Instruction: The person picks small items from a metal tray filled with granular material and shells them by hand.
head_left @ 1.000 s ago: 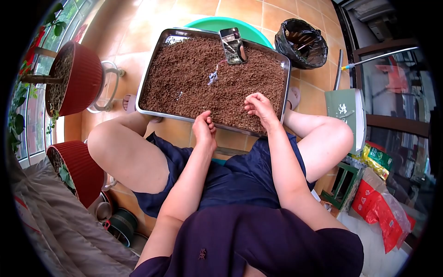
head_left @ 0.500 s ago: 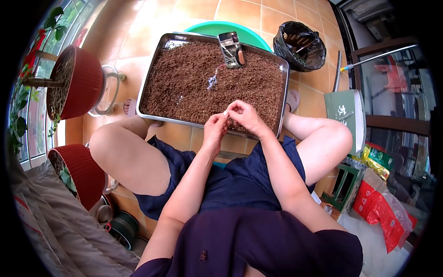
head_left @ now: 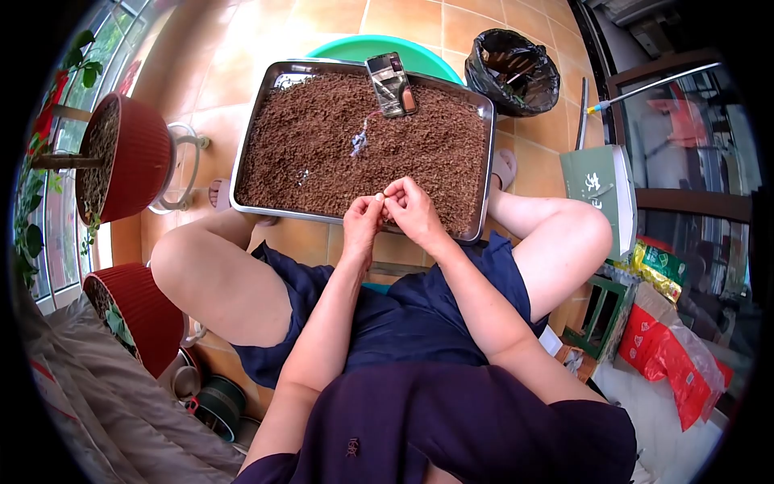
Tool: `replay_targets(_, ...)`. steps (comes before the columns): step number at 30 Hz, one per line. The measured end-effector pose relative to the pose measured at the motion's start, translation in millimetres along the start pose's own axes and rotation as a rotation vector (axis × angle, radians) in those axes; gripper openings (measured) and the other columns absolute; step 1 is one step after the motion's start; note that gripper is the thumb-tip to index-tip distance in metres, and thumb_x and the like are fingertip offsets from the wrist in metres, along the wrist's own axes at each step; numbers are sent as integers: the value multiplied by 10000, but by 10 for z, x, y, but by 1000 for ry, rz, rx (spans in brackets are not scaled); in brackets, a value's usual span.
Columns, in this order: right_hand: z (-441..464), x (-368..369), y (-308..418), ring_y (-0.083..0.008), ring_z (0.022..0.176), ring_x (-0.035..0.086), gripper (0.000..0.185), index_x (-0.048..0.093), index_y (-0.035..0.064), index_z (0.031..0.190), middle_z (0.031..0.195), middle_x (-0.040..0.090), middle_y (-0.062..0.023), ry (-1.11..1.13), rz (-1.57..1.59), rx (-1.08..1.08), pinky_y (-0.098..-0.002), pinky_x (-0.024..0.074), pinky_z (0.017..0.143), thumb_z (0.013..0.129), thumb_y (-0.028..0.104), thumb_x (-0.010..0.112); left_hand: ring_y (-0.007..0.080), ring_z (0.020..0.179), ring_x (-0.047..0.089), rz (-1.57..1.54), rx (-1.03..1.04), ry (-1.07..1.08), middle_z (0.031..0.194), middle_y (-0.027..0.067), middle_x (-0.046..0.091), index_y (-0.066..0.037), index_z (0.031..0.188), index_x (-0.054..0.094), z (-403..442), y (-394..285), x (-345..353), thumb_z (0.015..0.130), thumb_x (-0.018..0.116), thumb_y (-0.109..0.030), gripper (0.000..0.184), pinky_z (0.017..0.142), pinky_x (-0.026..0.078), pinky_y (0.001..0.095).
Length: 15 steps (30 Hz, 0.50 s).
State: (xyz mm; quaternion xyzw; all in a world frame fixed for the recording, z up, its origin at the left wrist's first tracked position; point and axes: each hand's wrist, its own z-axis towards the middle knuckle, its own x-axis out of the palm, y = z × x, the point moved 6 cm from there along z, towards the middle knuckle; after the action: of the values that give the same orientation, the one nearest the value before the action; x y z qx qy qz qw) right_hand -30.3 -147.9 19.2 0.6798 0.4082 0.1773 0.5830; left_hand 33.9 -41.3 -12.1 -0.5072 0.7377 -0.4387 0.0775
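My left hand point(head_left: 363, 222) and my right hand point(head_left: 413, 212) meet fingertip to fingertip over the near edge of a metal tray point(head_left: 322, 216). Both are closed in a pinch; whatever they hold, if anything, is too small to make out. Brown, crumbly soil-like material point(head_left: 306, 137) fills the tray. On it, toward the far side, lies a phone point(head_left: 391, 85) with a glossy dark face. A small whitish-purple scrap point(head_left: 359, 143) rests on the brown material between the phone and my hands.
Behind the tray shows a green basin point(head_left: 387, 50). A bin lined with a black bag point(head_left: 512, 77) stands at the back right, near a green book point(head_left: 598, 194). Red plant pots point(head_left: 141, 157) on a white wheeled stand point(head_left: 189, 161) are at the left. A red plastic package point(head_left: 665, 355) lies right.
The view has shifted slightly, so most things sit a little further left. My hands stay pinched together over the tray's near edge.
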Motion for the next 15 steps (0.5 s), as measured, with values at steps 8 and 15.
replay_targets(8, -55, 29, -138, -138, 694, 650, 110, 574, 10, 957, 793, 633, -73, 32, 226, 163, -279, 539, 618, 858, 31, 616, 33, 590, 458, 25, 137, -23, 734, -30, 576, -71, 934, 576, 119, 105, -46, 981, 586, -275, 210, 520, 363, 183)
replay_targets(15, 36, -678, -313, -311, 843, 635, 111, 607, 59, 903, 909, 629, -142, -155, -645, -52, -411, 525, 749, 792, 62, 603, 138, 872, 652, -380, 81, -19, 1016, 92, 668, -46, 970, 556, 49, -182, -87, 976, 586, -178, 135, 706, 549, 234)
